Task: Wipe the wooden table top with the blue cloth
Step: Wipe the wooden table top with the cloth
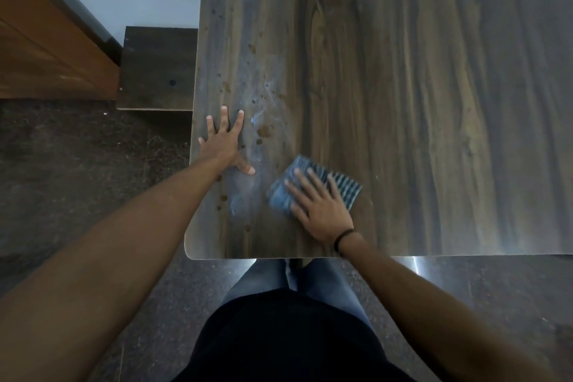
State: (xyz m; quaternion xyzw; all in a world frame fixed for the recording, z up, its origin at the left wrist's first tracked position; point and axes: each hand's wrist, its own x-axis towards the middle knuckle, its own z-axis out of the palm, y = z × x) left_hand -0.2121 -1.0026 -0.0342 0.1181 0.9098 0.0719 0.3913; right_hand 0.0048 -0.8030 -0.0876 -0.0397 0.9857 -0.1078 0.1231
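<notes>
Currently my right hand [322,211] presses the blue cloth [344,188] flat on the tabletop [403,102] near its front left corner, fingers [297,192] straight and spread. My left hand [224,139] rests flat beside it, splayed, holding nothing. Risk: a short stroke would likely miss the brown spots [263,131] beyond the cloth, and uneven pressure could bunch it.

cloth [313,186]: blue, striped | table top [403,102]: dk brown woodgrain, brown spots

Stained wooden table [403,102], blue cloth [346,188]
</notes>
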